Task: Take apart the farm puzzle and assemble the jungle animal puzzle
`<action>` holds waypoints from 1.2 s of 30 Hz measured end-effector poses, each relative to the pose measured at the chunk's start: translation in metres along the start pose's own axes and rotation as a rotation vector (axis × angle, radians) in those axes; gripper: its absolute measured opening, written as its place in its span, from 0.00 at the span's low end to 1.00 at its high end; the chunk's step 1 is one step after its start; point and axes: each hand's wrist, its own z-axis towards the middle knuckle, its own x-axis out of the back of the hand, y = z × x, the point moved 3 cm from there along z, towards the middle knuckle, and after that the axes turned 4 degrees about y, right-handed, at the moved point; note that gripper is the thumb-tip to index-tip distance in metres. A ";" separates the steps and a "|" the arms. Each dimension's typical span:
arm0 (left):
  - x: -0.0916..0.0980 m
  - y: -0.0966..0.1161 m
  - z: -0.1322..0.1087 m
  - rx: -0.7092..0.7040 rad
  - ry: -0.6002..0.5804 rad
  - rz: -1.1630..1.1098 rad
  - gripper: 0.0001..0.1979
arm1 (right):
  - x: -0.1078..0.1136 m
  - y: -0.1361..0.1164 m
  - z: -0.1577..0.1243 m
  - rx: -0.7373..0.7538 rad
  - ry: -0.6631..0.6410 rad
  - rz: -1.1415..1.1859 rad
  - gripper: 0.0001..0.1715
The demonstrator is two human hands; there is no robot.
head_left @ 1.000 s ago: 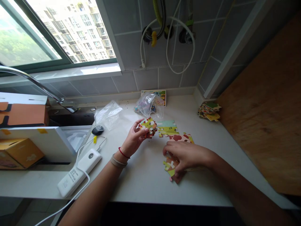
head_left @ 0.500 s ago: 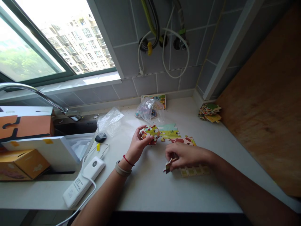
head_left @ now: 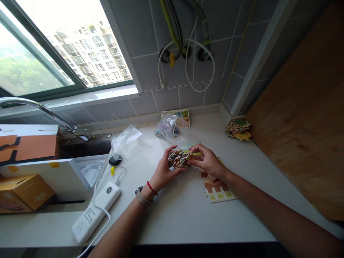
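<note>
Cardboard jigsaw pieces (head_left: 180, 159) — knobbed, glossy — pressed between left hand (head_left: 168, 169) and right hand (head_left: 206, 161).

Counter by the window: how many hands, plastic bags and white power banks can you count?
Hands: 2 (left hand, right hand, holding puzzle pieces)
Plastic bags: 2 (flat bag, fuller bag)
White power banks: 1
Total: 5

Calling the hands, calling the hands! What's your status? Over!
Left hand and right hand pinching a bunched stack of jigsaw puzzle pieces. Puzzle section lying below right hand. Plastic bag beyond, apart.
</note>
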 end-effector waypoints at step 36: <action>-0.015 0.006 0.005 -0.305 0.094 0.456 0.06 | 0.060 0.003 0.027 0.242 0.462 -0.434 0.50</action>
